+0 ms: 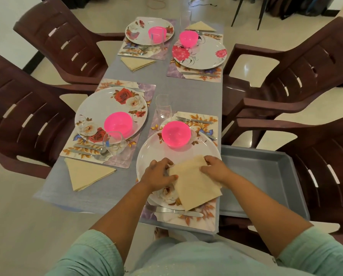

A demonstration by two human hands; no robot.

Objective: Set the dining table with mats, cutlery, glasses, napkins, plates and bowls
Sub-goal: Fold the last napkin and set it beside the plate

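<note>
A beige folded napkin (194,186) lies over the near white plate (152,154), and both hands grip it: my left hand (158,174) at its left edge, my right hand (214,168) at its top right corner. A pink bowl (175,135) sits on the same plate. Under the plate is a floral mat (198,218) with a knife (178,211) at the near side and a fork (194,120) at the far side. A clear glass (163,106) stands beyond the bowl. Three other places hold plates, pink bowls, cutlery, glasses and folded napkins, such as the left napkin (87,173).
The narrow table (186,92) has a grey cloth. Dark brown plastic chairs stand at both sides, two left (27,116) and two right (298,76). A grey tray (264,182) rests on the near right chair, next to the table's edge.
</note>
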